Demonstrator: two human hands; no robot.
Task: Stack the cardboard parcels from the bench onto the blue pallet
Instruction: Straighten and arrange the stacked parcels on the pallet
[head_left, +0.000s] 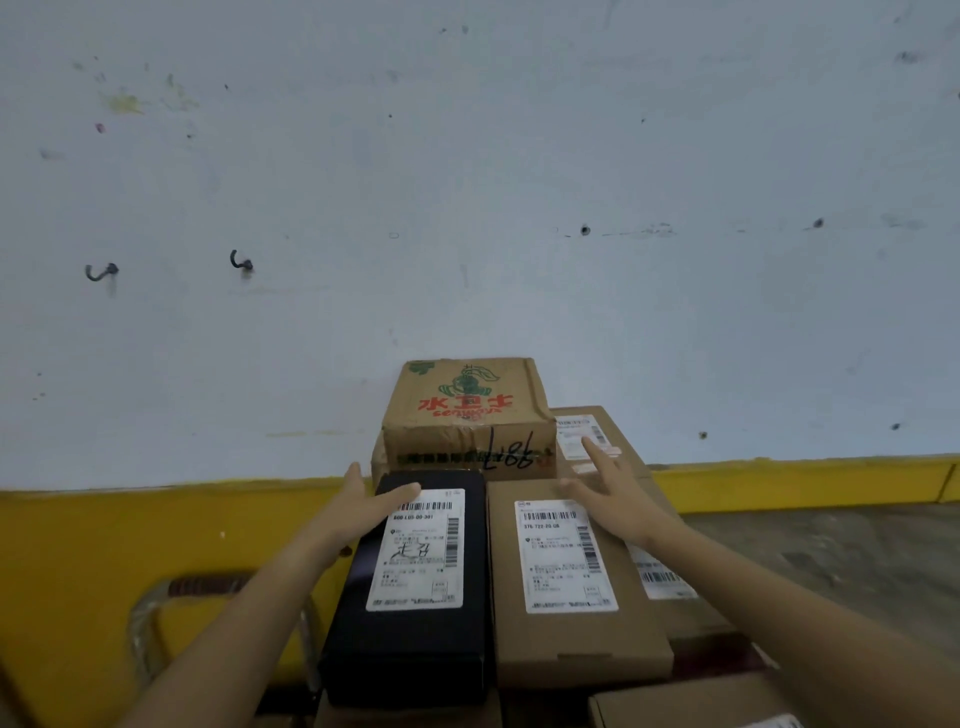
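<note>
The black box lay at lower centre of the frame, touching the brown box on its right. Both had their long axes running up the frame toward the printed carton behind them. The left hand rested flat at the black box's far left corner, thumb across its top, gripping nothing. The right hand hovered spread and empty over the brown box's far end, so each hand was nearest its own box.

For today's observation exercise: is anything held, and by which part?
Nothing is gripped. The left hand touches the black parcel at its far left corner, thumb on top; the right hand spreads open over the brown parcel.
</note>
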